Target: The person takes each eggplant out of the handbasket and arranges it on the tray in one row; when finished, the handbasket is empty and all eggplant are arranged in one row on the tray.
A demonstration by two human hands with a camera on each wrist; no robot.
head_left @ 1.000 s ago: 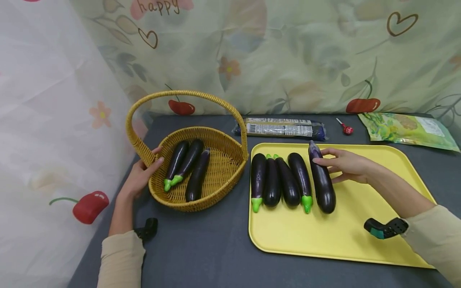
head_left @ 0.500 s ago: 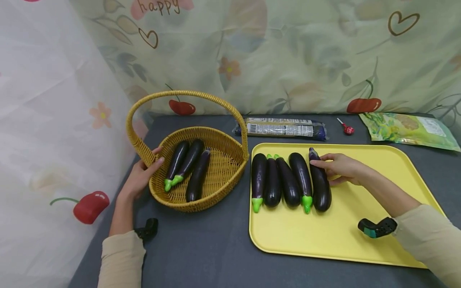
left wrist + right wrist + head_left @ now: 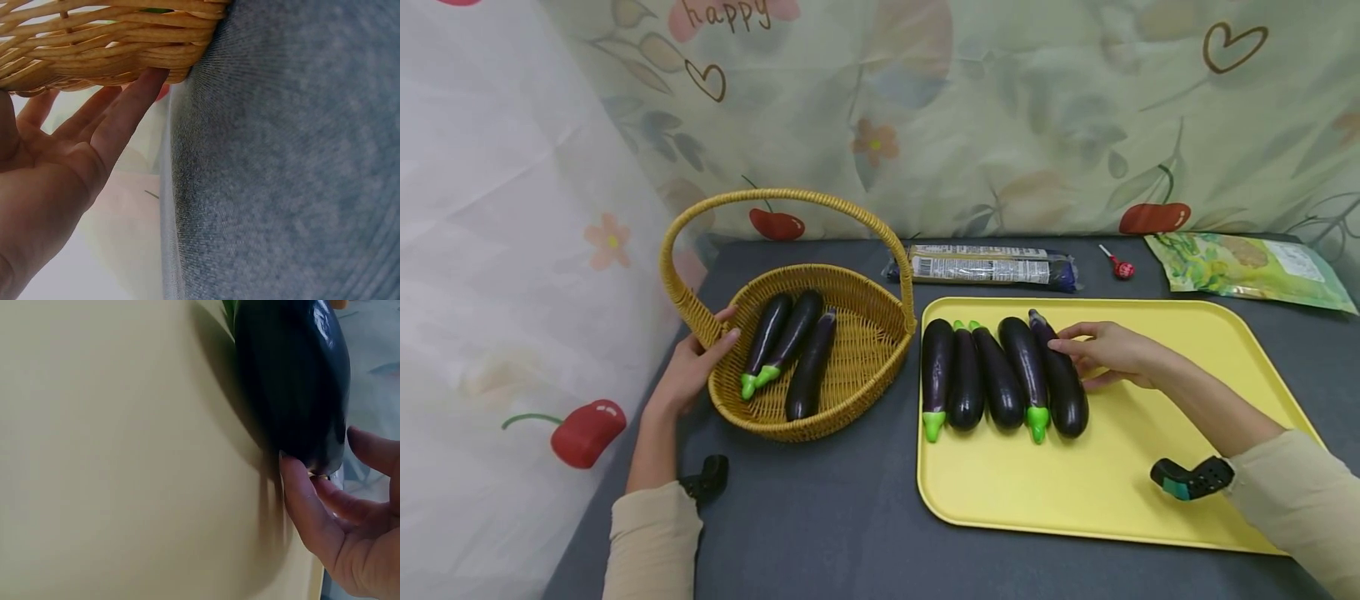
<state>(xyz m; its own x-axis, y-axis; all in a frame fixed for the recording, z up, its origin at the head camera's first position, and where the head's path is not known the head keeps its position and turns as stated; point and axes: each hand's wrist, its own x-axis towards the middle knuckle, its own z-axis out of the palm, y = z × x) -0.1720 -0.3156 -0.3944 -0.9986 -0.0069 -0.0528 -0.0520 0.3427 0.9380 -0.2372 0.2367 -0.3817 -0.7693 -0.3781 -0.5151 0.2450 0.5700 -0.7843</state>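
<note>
My left hand [image 3: 688, 367] grips the rim of a wicker basket [image 3: 865, 400] near the foot of its handle. In the left wrist view, fingers [image 3: 128, 115] rest against the woven wall. Three eggplants lie in the basket, one of them a plain dark eggplant [image 3: 811, 367]. On the yellow tray [image 3: 1000, 492] several eggplants stand in a row, among them a green-stemmed eggplant [image 3: 936, 367]. My right hand [image 3: 1108, 354] holds the rightmost eggplant [image 3: 1067, 392] by its upper part, thumb on top. The right wrist view shows that eggplant [image 3: 294, 375] between thumb and fingers, lying on the tray.
Behind the tray lies a long plastic-wrapped packet [image 3: 985, 268]. A red lollipop [image 3: 1123, 269] and a green bag [image 3: 1247, 268] are at the back right. A printed cloth [image 3: 1000, 125] hangs behind the dark table [image 3: 835, 517].
The rightmost eggplant has come down onto the tray and shifted left against its neighbour, with my right hand moving along. My left hand has stayed on the basket.
</note>
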